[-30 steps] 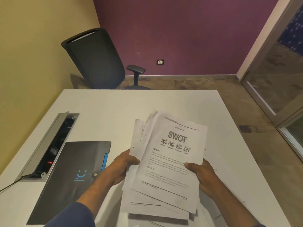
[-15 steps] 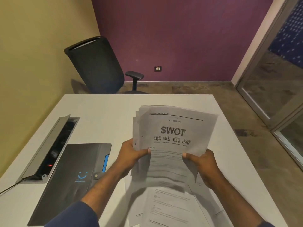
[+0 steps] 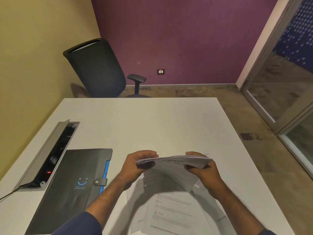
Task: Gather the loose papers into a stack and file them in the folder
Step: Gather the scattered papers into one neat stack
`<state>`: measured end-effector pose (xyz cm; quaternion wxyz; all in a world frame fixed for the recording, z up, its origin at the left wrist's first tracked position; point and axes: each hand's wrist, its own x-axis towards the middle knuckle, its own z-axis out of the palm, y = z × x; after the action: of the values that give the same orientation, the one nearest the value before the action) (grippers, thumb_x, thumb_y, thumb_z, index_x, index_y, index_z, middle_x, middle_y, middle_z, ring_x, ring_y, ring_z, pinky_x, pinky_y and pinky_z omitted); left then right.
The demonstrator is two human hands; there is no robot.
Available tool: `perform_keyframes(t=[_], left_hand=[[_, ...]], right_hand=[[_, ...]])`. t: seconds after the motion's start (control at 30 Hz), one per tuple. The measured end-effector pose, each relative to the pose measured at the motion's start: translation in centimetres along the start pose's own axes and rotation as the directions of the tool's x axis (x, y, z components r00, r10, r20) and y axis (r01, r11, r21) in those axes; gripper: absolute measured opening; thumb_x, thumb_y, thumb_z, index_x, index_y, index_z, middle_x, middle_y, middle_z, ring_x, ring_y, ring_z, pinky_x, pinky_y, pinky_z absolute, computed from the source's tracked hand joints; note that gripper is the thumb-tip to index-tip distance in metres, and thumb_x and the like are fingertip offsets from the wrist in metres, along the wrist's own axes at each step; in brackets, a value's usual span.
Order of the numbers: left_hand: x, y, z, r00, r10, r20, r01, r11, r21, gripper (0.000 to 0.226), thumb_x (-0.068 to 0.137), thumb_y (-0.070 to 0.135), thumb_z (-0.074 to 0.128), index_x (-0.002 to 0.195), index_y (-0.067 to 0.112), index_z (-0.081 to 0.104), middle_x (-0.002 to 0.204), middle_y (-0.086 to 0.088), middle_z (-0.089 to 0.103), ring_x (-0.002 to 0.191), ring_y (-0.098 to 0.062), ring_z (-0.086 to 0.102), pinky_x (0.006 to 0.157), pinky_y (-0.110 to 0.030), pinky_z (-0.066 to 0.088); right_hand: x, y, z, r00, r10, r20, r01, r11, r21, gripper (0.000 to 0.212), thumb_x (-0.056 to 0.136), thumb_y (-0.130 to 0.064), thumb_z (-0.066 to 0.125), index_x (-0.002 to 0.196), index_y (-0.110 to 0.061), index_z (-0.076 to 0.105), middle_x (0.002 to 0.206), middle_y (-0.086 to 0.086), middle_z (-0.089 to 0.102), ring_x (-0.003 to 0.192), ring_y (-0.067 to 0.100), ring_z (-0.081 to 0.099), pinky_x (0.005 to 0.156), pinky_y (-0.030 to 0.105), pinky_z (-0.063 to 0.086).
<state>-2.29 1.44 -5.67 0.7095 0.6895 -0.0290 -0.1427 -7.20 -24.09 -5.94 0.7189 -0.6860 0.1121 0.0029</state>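
Note:
I hold a bundle of white printed papers (image 3: 171,172) upright over the white table (image 3: 152,126), its top edge tipped toward me so the "SWOT" sheet faces down at me. My left hand (image 3: 137,165) grips the bundle's left edge and my right hand (image 3: 203,173) grips its right edge. Under the bundle, more loose printed sheets (image 3: 171,212) lie spread on the table near the front. A dark grey folder (image 3: 71,189) with a blue smile mark and a snap strap lies shut to the left of my left forearm.
An open cable box (image 3: 49,155) with a grey lid is sunk in the table's left side, a cord running from it. A black office chair (image 3: 98,70) stands beyond the far edge. A glass partition (image 3: 288,92) lies to the right.
The paper bundle has dropped lower and tilted from facing me to nearly edge-on. Both hands have shifted up to its top corners. The loose sheets below are more exposed.

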Motion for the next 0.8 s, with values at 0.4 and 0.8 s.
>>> perform_keyframes(t=[0.4, 0.8], left_hand=[[-0.3, -0.2, 1.2, 0.998, 0.068, -0.014, -0.064, 0.978, 0.201, 0.033, 0.082, 0.010, 0.077, 0.112, 0.024, 0.074, 0.103, 0.003, 0.077, 0.099, -0.012, 0.072, 0.086, -0.029, 0.057], [0.8, 0.9, 0.2, 0.938, 0.048, -0.343, -0.050, 0.999, 0.002, 0.010, 0.087, 0.014, 0.071, 0.088, 0.024, 0.069, 0.079, 0.005, 0.078, 0.080, -0.015, 0.072, 0.062, -0.026, 0.058]], right_hand=[[0.3, 1.7, 1.0, 0.990, 0.007, -0.143, -0.006, 1.000, 0.009, 0.030, 0.074, 0.003, 0.078, 0.086, -0.024, 0.070, 0.081, -0.008, 0.075, 0.070, 0.004, 0.071, 0.057, 0.014, 0.054], [0.4, 3.9, -0.6, 0.970, 0.085, -0.226, -0.114, 0.986, -0.120, 0.050, 0.073, -0.019, 0.083, 0.118, -0.022, 0.062, 0.114, 0.002, 0.069, 0.103, 0.022, 0.066, 0.090, 0.043, 0.056]])
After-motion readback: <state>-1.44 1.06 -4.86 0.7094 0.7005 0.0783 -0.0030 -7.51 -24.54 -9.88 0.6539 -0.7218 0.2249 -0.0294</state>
